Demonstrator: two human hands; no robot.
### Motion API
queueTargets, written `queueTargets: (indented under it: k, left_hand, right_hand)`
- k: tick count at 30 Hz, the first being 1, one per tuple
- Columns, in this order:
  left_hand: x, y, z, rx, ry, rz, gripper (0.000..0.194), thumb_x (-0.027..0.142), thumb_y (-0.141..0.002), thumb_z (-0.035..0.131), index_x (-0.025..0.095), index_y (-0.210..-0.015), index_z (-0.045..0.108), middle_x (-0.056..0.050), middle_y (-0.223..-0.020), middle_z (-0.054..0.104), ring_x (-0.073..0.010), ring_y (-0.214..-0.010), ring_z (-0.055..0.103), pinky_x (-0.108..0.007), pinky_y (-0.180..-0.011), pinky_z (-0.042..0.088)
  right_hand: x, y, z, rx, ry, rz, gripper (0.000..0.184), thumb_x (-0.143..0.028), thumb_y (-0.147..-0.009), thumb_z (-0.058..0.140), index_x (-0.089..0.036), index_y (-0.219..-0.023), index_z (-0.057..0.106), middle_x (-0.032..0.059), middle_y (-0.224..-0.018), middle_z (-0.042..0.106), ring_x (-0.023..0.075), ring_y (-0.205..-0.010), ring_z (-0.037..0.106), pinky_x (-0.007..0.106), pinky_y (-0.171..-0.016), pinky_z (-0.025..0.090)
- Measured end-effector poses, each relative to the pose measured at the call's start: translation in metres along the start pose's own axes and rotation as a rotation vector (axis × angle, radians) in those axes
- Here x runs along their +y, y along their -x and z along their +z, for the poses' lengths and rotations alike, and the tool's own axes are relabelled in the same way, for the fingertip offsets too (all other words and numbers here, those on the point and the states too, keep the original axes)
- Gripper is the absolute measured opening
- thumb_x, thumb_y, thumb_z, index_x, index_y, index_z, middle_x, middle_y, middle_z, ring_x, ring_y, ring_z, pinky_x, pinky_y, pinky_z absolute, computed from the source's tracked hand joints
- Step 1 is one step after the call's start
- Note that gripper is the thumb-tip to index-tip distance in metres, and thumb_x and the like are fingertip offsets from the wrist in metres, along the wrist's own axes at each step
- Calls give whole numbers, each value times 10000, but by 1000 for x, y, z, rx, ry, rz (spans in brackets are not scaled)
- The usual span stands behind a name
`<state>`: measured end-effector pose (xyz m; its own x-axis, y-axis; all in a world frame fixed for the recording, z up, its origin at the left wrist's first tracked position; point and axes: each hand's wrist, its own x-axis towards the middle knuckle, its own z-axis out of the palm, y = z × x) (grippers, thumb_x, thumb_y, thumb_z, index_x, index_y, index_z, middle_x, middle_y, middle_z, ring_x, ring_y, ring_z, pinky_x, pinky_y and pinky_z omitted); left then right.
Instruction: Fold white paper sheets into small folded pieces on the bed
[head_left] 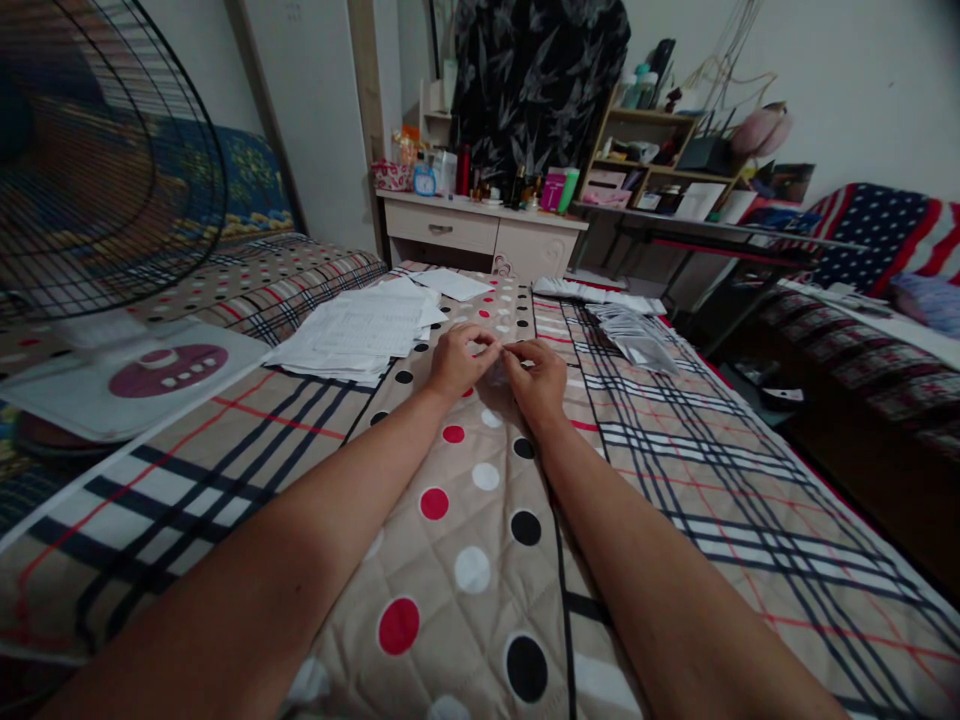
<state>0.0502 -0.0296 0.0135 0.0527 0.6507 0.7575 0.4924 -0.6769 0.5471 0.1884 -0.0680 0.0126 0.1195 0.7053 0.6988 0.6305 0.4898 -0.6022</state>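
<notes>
Out over the middle of the quilted bedspread (472, 569), my left hand (459, 362) and my right hand (538, 378) meet fingertip to fingertip. Thumb and forefinger of each are closed in a pinch. Between and just below them shows a faint, thin, see-through piece of plastic (496, 374); its shape is mostly hidden by the fingers. Left of my left hand lies a spread pile of white printed papers (352, 330), with a loose white sheet (454, 284) behind it. To the right of my right hand is a fanned heap of silvery flat packets (634, 335).
A row of pale packets (592, 293) lies at the bed's far right edge. A fan (169, 370) stands close at the left. Beyond the bed are a white drawer cabinet (442, 228) with bottles on top, and a shelf (652, 170) over a desk.
</notes>
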Motion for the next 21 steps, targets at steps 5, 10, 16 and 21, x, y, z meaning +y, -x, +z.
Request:
queueTargets:
  k: [5,10,16,21]
  left_hand:
    - [-1,-1,-1,-16,-11,12,65,240,-756,634,192,-716,654,-26,-745,694,-179,-747,624,-310,-774,476]
    - [-4,-2,-4,-16,-25,6,55,219,-749,623,189,-717,656,-17,-712,682,-164,-692,611,-289,-721,475]
    - [-10,-3,-10,44,22,-89,106,250,-785,617,170,-729,659,-22,-706,670,-146,-654,592,-266,-671,468]
    - [-2,-2,-10,-67,120,-9,245,293,-839,601,191,-1051,672,-70,-1099,663,-139,-793,622,-234,-659,469]
  right_hand:
    - [1,-1,0,-8,-13,-17,175,-277,-807,584,-213,-813,747,29,-817,686,169,-740,635,285,-705,485]
    - [2,-2,-1,-6,-37,-17,179,-239,-798,568,-216,-802,745,30,-831,689,178,-773,636,290,-714,488]
    - [6,-3,-3,61,-109,33,171,-199,-768,569,-194,-766,739,35,-785,700,177,-742,636,300,-738,492]
    - [5,-3,-2,48,-151,33,158,-210,-756,581,-196,-767,739,37,-772,701,178,-729,634,306,-725,492]
